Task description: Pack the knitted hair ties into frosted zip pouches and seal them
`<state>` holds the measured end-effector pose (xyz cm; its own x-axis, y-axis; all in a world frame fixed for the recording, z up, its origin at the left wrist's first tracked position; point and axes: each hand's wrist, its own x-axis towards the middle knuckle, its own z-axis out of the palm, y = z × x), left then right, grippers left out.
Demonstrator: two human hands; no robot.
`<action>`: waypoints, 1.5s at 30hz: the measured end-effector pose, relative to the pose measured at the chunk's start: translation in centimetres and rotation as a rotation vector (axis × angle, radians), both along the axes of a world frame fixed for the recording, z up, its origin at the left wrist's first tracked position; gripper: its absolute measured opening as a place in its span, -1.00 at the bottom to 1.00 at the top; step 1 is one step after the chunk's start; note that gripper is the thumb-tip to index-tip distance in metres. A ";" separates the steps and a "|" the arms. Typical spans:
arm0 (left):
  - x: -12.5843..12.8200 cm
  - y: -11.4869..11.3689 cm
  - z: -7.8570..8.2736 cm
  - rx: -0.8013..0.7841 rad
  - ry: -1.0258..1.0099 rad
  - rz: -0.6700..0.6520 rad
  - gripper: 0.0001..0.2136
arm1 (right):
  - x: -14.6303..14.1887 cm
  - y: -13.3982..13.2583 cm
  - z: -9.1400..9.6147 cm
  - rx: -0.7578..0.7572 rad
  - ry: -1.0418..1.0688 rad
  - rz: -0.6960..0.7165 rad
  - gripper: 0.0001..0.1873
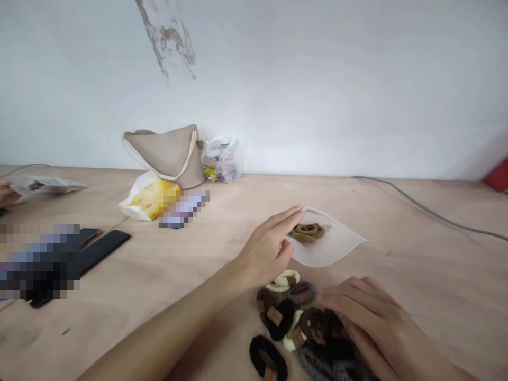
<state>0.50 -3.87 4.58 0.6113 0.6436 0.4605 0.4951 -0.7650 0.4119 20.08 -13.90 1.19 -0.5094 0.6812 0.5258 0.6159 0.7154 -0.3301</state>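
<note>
Hair ties point(286, 323) under right hand point(361, 323); pouch point(333, 243) points right.

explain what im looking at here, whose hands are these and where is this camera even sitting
No machine here: this one picture comes from a camera worn on a person's head, looking forward and down at their own bare hands. The left hand grips the edge of a frosted plastic pouch, with olive-brown hair ties inside. The right hand lies over a loose pile of fabric hair ties with small tags, on a plywood table. Farther off sit a beige handbag and a black phone. At the far left edge, another person's hand holds a clear plastic bag.
</note>
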 end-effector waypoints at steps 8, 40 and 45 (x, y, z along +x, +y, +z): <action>0.0 -0.1 0.1 -0.033 -0.029 0.000 -0.43 | -3.1 1.0 0.6 -0.106 -0.154 0.055 -0.62; -0.2 -0.1 0.4 -0.058 0.021 0.012 -0.44 | -0.8 1.0 2.1 0.397 -0.154 -0.051 -0.70; -0.3 0.0 0.4 -0.058 0.017 0.002 -0.42 | -4.5 1.5 0.7 -0.039 -0.193 0.006 -0.82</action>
<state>0.21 -3.90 5.02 0.6176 0.6699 0.4120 0.5037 -0.7393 0.4469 15.59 -12.42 1.87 -0.6027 0.6957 0.3908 0.6660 0.7083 -0.2338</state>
